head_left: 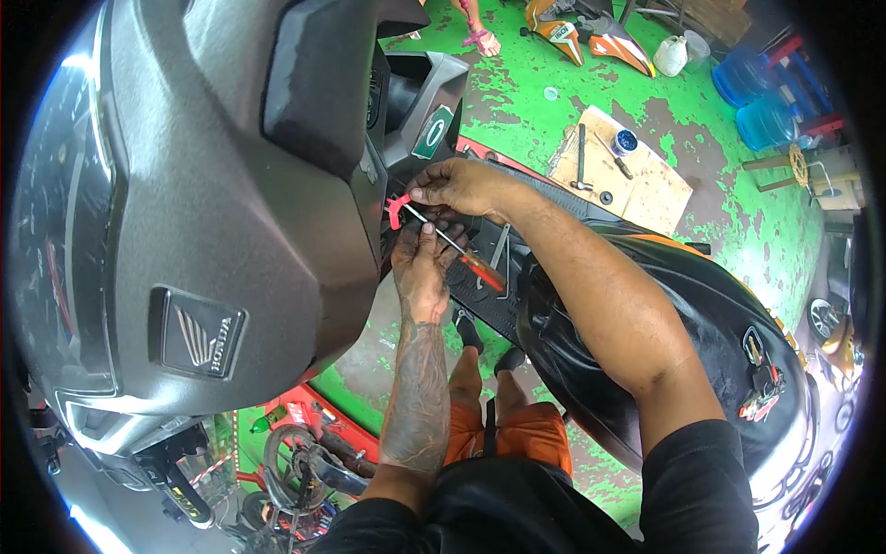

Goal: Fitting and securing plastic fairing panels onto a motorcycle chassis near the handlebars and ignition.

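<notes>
I look down over a grey scooter's handlebar cover [231,166] onto its front inner panel. My left hand [420,268] reaches up to the panel and grips a screwdriver [466,258] with a red-orange handle, its thin shaft pointing up-left toward a small red plastic piece [398,209]. My right hand [457,187] comes in from the right and pinches at that red piece next to the screwdriver's tip. The black footboard [489,309] lies below both hands.
The scooter's black seat [664,323] with keys [761,388] on it fills the right. A wooden board [637,180] with tools lies on the worn green floor, beyond it blue water jugs [761,97] and orange fairing parts [600,37]. Another person's foot [480,37] stands at the top.
</notes>
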The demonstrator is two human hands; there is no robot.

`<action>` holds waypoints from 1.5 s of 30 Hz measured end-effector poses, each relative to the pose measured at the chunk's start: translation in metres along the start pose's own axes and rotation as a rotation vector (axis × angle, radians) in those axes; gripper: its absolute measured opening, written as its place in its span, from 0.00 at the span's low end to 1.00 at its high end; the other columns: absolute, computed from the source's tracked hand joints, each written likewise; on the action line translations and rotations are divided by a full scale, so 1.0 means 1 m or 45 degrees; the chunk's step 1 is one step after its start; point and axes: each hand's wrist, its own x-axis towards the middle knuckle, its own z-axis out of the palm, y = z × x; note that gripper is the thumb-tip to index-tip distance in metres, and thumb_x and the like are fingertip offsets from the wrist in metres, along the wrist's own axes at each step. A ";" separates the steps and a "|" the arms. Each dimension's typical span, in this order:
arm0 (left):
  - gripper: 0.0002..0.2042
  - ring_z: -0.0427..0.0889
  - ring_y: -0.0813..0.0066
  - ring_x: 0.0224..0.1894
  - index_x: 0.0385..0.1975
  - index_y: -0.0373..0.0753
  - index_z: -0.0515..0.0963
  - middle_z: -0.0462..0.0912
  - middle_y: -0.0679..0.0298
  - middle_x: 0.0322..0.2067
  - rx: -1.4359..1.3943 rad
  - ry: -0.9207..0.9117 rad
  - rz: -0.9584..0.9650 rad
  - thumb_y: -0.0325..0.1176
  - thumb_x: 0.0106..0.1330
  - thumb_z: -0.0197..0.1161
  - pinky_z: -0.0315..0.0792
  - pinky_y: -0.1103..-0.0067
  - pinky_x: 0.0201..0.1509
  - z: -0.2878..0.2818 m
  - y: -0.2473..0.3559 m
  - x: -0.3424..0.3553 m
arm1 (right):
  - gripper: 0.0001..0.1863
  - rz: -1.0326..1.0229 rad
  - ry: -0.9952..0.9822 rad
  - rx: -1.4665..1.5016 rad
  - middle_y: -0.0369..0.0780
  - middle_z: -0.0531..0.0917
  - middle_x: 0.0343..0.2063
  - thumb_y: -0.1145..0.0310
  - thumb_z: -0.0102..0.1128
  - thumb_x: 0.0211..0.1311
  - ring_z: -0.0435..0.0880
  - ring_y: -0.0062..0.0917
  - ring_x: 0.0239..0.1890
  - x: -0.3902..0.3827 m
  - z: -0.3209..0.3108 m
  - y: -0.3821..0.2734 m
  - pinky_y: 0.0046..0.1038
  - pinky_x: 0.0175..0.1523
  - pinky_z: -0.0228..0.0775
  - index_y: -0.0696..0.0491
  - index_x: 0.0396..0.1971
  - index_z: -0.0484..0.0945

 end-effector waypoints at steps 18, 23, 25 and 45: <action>0.15 0.84 0.61 0.57 0.56 0.33 0.75 0.82 0.55 0.55 -0.447 0.068 -0.091 0.34 0.75 0.63 0.81 0.64 0.62 0.017 -0.001 0.002 | 0.20 -0.045 0.116 -0.267 0.42 0.89 0.39 0.58 0.70 0.68 0.85 0.25 0.41 -0.008 0.000 -0.009 0.30 0.49 0.76 0.58 0.50 0.85; 0.18 0.83 0.70 0.54 0.57 0.37 0.76 0.83 0.64 0.52 -0.571 0.159 -0.225 0.38 0.73 0.66 0.78 0.71 0.61 0.019 -0.007 0.006 | 0.22 -0.042 0.156 -0.299 0.42 0.89 0.38 0.55 0.72 0.65 0.85 0.26 0.39 -0.009 0.000 -0.012 0.30 0.49 0.76 0.58 0.49 0.86; 0.17 0.83 0.72 0.50 0.57 0.38 0.77 0.84 0.66 0.50 -0.570 0.177 -0.185 0.38 0.73 0.66 0.79 0.73 0.57 0.020 -0.011 0.006 | 0.23 -0.020 0.101 -0.249 0.42 0.89 0.38 0.54 0.73 0.64 0.85 0.27 0.39 -0.009 -0.001 -0.014 0.31 0.50 0.76 0.57 0.49 0.87; 0.22 0.80 0.69 0.55 0.62 0.37 0.74 0.81 0.63 0.53 -0.456 0.206 0.007 0.38 0.72 0.68 0.75 0.70 0.63 0.022 -0.014 0.010 | 0.28 0.063 0.015 -0.482 0.43 0.88 0.41 0.49 0.64 0.70 0.84 0.27 0.42 -0.007 -0.001 -0.016 0.28 0.50 0.75 0.59 0.56 0.82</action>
